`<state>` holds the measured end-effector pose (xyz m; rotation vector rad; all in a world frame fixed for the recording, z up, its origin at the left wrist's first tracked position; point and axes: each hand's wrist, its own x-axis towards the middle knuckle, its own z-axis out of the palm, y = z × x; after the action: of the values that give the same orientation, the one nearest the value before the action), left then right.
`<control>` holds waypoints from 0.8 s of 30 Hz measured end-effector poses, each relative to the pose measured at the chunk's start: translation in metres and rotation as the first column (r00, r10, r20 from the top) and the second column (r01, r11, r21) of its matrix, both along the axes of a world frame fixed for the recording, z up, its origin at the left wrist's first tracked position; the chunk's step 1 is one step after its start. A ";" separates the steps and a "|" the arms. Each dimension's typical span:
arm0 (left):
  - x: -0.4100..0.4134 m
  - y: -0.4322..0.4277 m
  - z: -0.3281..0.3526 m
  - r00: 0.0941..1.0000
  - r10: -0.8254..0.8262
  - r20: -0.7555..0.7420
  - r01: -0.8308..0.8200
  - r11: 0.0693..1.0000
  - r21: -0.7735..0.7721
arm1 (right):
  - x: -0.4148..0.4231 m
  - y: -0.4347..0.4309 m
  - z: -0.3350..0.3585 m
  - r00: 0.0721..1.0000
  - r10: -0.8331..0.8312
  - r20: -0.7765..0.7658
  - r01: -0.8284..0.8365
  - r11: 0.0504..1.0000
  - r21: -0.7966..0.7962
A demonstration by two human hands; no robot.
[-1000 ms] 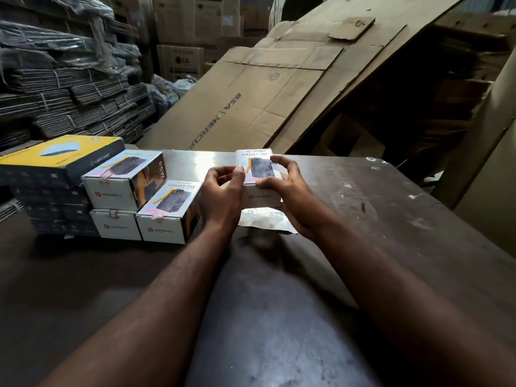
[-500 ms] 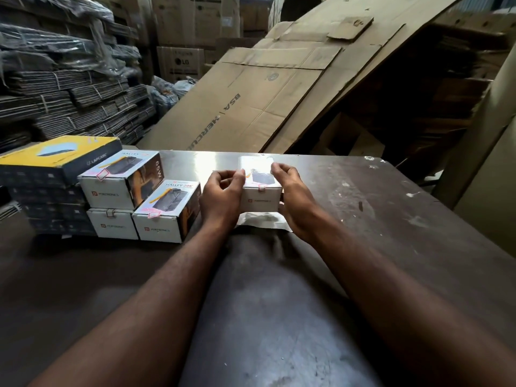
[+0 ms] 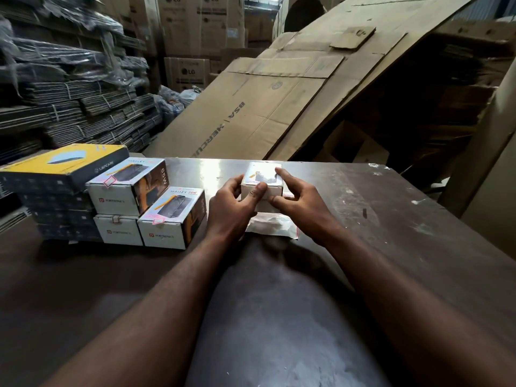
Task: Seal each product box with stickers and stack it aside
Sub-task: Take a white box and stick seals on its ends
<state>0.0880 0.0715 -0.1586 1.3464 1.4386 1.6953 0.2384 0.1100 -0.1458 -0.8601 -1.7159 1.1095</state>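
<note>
A small white product box [image 3: 262, 177] stands on the dark table [image 3: 391, 219], held between both hands. My left hand [image 3: 231, 208] grips its left side, thumb pressed on the front face. My right hand [image 3: 298, 202] touches its right side, index finger on the top edge and thumb at the front lower edge. Under and in front of the box lies a clear sticker sheet [image 3: 270, 227]. To the left, three similar white boxes [image 3: 145, 208] with pink stickers on their edges are stacked together.
A yellow-topped flat box [image 3: 64, 166] lies on a pile of dark boxes at the far left. Large flattened cardboard sheets [image 3: 265, 101] lean beyond the table's far edge. Bundled cardboard [image 3: 69, 101] is piled at the back left.
The box has been tilted down from showing its top to showing its front. My left thumb has moved across onto the front face; my right fingers have loosened.
</note>
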 end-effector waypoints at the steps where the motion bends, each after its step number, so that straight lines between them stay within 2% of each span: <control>1: -0.001 0.002 -0.002 1.000 0.013 -0.012 -0.013 1.000 0.017 | 0.000 0.001 0.000 1.000 0.000 0.004 0.000 1.000 -0.001; 6: -0.004 0.007 -0.006 0.993 -0.026 -0.118 0.033 0.998 0.062 | -0.001 -0.002 0.006 0.998 -0.008 -0.064 0.007 1.000 -0.023; 10: -0.004 0.009 -0.010 0.983 -0.095 -0.160 0.101 0.994 0.033 | 0.001 0.000 0.003 0.989 -0.060 -0.134 0.055 0.998 -0.037; 13: -0.003 0.009 -0.006 0.988 -0.152 -0.006 0.152 0.988 0.017 | 0.000 0.004 0.001 0.984 -0.055 -0.169 0.053 0.998 -0.016; 16: 0.000 0.005 0.001 0.964 -0.172 0.204 0.175 0.985 0.001 | -0.001 0.006 0.001 0.991 0.004 -0.137 -0.001 1.000 0.016; 18: 0.002 0.003 0.004 0.944 -0.158 0.290 0.172 0.985 -0.024 | -0.002 0.008 -0.001 0.994 0.039 -0.099 -0.034 0.998 0.049; 21: 0.003 0.003 0.005 0.926 -0.161 0.340 0.185 0.982 -0.038 | -0.003 0.007 -0.001 0.995 0.075 -0.059 -0.071 0.995 0.075; 24: 0.002 0.003 0.003 0.927 -0.172 0.333 0.190 0.981 -0.024 | -0.001 0.005 0.001 0.992 0.114 -0.061 -0.113 0.993 0.020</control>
<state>0.0904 0.0746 -0.1552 1.0675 1.1261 1.6524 0.2378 0.1146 -0.1450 -0.7175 -1.7376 1.1832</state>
